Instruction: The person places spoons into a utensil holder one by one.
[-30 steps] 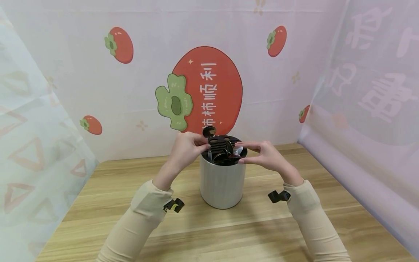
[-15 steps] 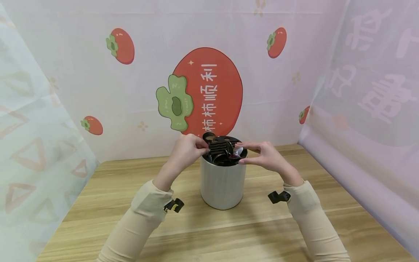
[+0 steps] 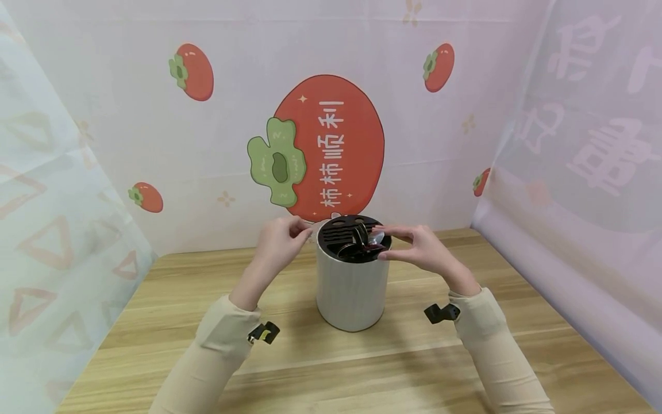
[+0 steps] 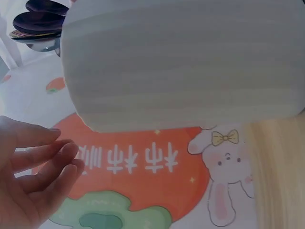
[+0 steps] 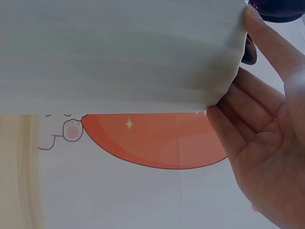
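A pale cylindrical utensil holder [image 3: 351, 293] with a black slotted top [image 3: 337, 231] stands upright on the table. Several dark, shiny spoons [image 3: 361, 236] poke out of the top's right half, and one silver spoon [image 3: 377, 238] shows among them. My right hand [image 3: 420, 247] holds the holder's right rim, thumb at the near side and fingers farther back. Left of the rim and apart from it, my left hand [image 3: 281, 236] hovers with loosely bent fingers. In the left wrist view those fingers [image 4: 45, 160] hold nothing. The spoon handles are hidden inside the holder.
The wood-grain table [image 3: 289, 374] carries the holder near its back edge. A printed cloth [image 3: 233, 115] with red fruit hangs right behind, and pale side cloths [image 3: 579, 190] flank the table.
A dark spoon at the back left sank, and its head no longer shows there. My left hand has drawn back left, off the black top. The right hand stayed in place.
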Available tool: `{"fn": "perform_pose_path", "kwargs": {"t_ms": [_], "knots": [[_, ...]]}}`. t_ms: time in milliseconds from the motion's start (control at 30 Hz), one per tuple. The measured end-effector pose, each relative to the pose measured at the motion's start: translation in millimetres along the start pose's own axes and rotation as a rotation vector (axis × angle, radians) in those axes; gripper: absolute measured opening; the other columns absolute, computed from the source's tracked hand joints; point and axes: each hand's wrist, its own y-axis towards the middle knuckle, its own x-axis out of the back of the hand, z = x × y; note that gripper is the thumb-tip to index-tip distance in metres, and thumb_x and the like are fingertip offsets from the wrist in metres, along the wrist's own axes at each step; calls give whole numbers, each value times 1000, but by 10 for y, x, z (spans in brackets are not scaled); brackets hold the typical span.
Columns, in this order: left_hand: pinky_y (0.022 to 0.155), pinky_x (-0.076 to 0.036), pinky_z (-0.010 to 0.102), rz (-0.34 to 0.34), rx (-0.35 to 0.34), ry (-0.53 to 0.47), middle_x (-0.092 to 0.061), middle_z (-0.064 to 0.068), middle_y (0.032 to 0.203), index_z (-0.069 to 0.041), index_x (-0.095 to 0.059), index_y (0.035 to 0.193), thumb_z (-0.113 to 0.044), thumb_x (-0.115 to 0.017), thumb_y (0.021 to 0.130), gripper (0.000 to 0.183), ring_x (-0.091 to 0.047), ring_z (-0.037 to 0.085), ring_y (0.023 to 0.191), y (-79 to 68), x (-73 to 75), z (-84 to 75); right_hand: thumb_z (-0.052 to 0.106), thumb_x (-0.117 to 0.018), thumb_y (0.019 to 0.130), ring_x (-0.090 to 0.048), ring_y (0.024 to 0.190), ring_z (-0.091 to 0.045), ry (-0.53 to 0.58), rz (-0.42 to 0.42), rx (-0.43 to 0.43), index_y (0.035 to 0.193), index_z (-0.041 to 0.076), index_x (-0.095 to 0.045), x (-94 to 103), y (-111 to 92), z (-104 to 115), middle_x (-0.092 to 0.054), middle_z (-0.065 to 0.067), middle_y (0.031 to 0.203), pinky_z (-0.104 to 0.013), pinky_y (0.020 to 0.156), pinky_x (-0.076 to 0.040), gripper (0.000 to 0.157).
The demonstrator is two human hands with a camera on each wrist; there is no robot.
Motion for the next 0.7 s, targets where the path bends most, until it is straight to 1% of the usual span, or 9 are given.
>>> {"fn": "perform_pose_path", "kwargs": {"t_ms": [200,233,333,433,500,567,633,700], "knots": [[55,-45,23,-121,-25,-21,-65,-4,68,-16,-69,80,-16,-62,80,7,-56,7,58,-48,-38,136,18,-71,74,-51,114,-18,34,-36,-14,113,7,-60,-8,-40,-34,-59,-7,117,-32,93,-40,42],[55,-46,23,-140,-34,-20,-65,-3,68,-16,-68,79,-16,-62,80,7,-57,7,58,-55,-43,155,17,-70,74,-51,113,-18,55,-47,-19,113,6,-60,-8,-50,-49,-59,-7,116,-32,93,-41,41],[54,-48,23,-194,-70,-13,-65,-1,68,-13,-67,77,-15,-62,80,6,-59,8,58,-83,-65,225,12,-68,76,-54,108,-23,125,-97,-12,110,2,-61,-9,-90,-109,-60,-12,113,-34,89,-44,36],[53,-49,24,-245,-99,9,-63,0,66,-9,-65,74,-13,-63,79,7,-59,10,59,-121,-87,298,6,-65,78,-57,101,-29,178,-157,8,107,-4,-61,-8,-137,-176,-60,-18,109,-31,83,-48,30],[53,-49,25,-274,-111,21,-62,1,66,-7,-65,74,-11,-63,78,7,-59,12,60,-147,-100,350,3,-63,80,-59,97,-31,177,-191,20,105,-6,-60,-6,-162,-212,-61,-20,107,-29,79,-50,27],[53,-49,26,-302,-110,28,-61,2,67,-6,-65,75,-11,-63,79,7,-59,13,62,-170,-103,397,4,-61,81,-60,95,-30,165,-215,20,105,-5,-61,-8,-181,-248,-62,-20,106,-25,77,-50,26],[53,-49,27,-337,-107,40,-61,2,69,-6,-65,76,-12,-62,79,7,-58,14,64,-189,-101,449,4,-61,81,-60,95,-28,147,-236,22,105,-4,-61,-15,-192,-291,-62,-19,105,-24,77,-50,25],[55,-49,28,-377,-109,66,-62,2,72,-6,-65,77,-13,-62,80,8,-58,15,66,-208,-93,506,6,-61,82,-60,95,-25,123,-258,24,105,1,-63,-33,-203,-383,-64,-15,104,-25,77,-50,24]]}}
